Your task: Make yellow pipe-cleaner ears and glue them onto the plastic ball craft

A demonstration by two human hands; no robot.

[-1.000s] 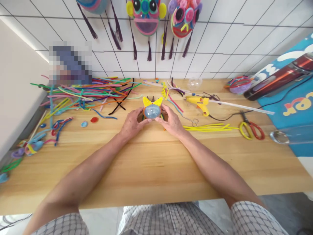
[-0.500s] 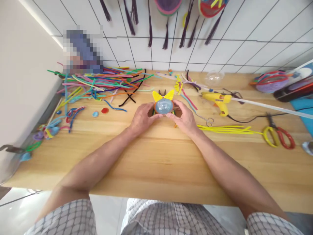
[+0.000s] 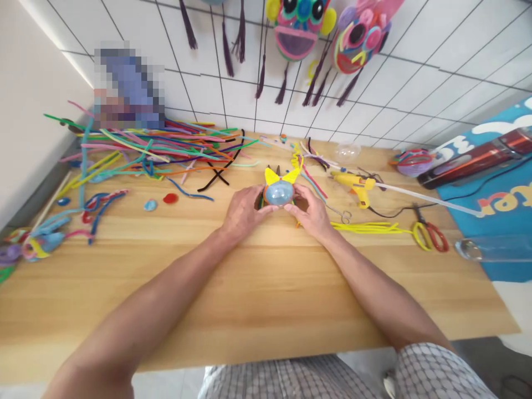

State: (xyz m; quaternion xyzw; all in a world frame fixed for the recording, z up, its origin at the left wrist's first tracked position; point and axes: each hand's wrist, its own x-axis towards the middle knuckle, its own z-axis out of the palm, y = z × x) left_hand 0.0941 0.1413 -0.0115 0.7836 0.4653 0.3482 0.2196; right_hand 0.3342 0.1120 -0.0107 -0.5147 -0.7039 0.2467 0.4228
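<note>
Between my two hands, at the middle of the table, is a small round craft figure with a clear, bluish dome and an orange edge. Two yellow pointed ears stand up from its far side. My left hand grips it from the left, thumb along the near edge. From the right, my right hand closes on it in the same way. My fingers hide its sides and underside. Just right of my right hand lie several yellow pipe cleaners.
A heap of coloured pipe cleaners lies at the back left. To the right are a yellow glue gun with a long glue stick, scissors, a clear dome and a dark red flask. Decorated masks hang on the tiled wall.
My view has tilted up and turned right, bringing more of the hanging masks and the flask into sight. Both hands still hold the figure, in nearly the same grip.
</note>
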